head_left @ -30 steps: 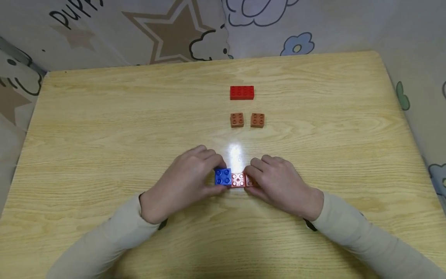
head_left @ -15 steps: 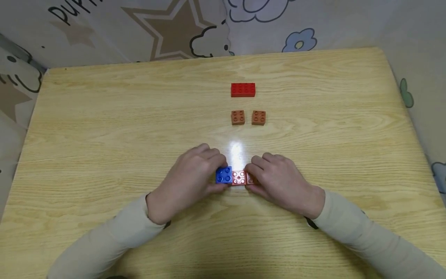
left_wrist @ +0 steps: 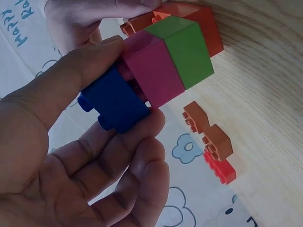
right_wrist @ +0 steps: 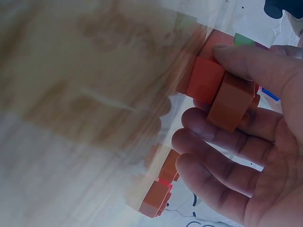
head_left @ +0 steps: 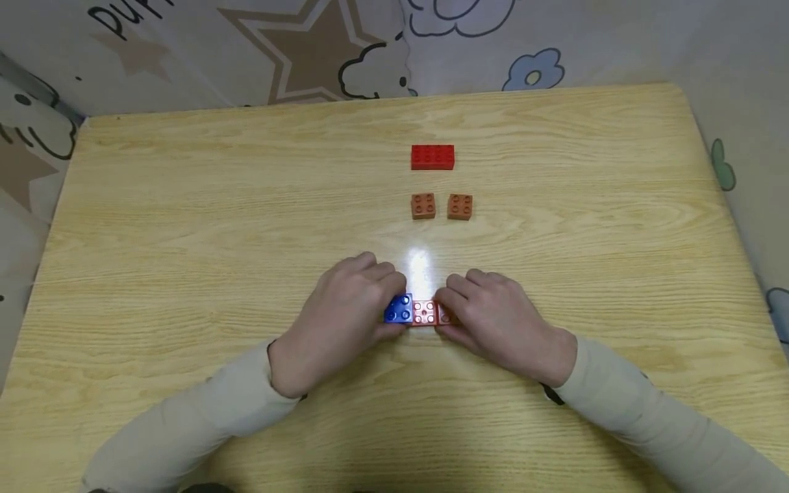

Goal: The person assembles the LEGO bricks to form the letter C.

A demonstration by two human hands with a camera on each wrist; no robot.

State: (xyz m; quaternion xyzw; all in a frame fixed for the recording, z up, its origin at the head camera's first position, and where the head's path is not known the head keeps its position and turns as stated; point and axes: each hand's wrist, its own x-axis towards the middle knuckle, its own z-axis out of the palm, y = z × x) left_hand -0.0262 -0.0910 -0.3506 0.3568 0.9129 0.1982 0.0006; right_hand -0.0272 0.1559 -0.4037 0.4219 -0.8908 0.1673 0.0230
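Observation:
My left hand [head_left: 342, 318] pinches a blue brick [left_wrist: 116, 99] between thumb and fingers. In the left wrist view that brick sits against a magenta brick [left_wrist: 156, 68], tilted, with a narrow gap showing between them. A green brick [left_wrist: 187, 52] adjoins the magenta one on its far side. Right beside this stack, a red brick [head_left: 424, 313] shows its studs in the head view. My right hand [head_left: 502, 329] pinches an orange-brown brick [right_wrist: 232, 101] next to a red block [right_wrist: 206, 78]; its fingers hide most of that brick from above.
Two orange-brown bricks, one on the left [head_left: 423, 206] and one on the right [head_left: 459, 207], lie apart beyond the hands. Farther back is a long red brick [head_left: 433, 157]. The wooden table [head_left: 216, 205] meets a patterned cloth [head_left: 203, 55] at its back edge.
My left hand and wrist have shifted slightly right, and the fingers cover more of the blue brick's left side. My right hand stays nearly still. The head view has shifted a little.

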